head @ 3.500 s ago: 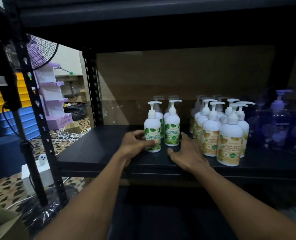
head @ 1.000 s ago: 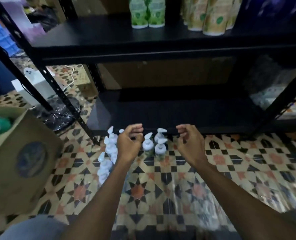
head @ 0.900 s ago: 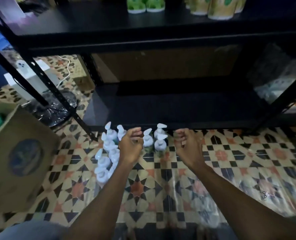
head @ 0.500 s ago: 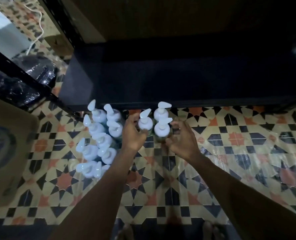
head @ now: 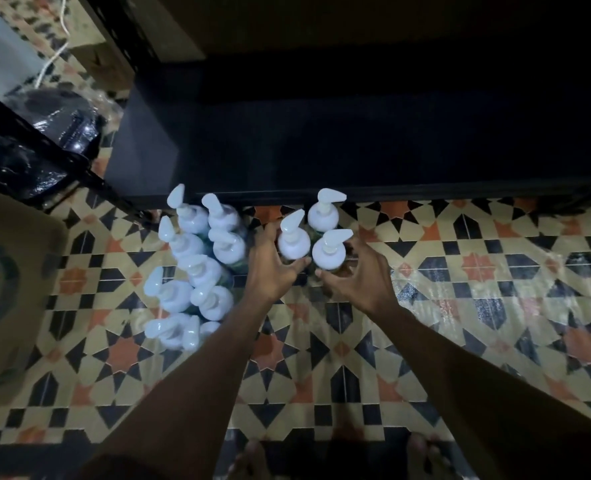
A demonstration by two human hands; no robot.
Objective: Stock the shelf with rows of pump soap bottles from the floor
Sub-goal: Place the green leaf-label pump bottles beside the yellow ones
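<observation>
Dim light; star-patterned tile floor (head: pixel 477 271), cardboard box (head: pixel 10 289) at left

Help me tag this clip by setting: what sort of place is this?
Probably a shop's stockroom or storage corner. A black metal shelving unit stands on a patterned tile floor, many identical pump soap bottles are grouped in front of it, and a cardboard box sits at the left.
</observation>
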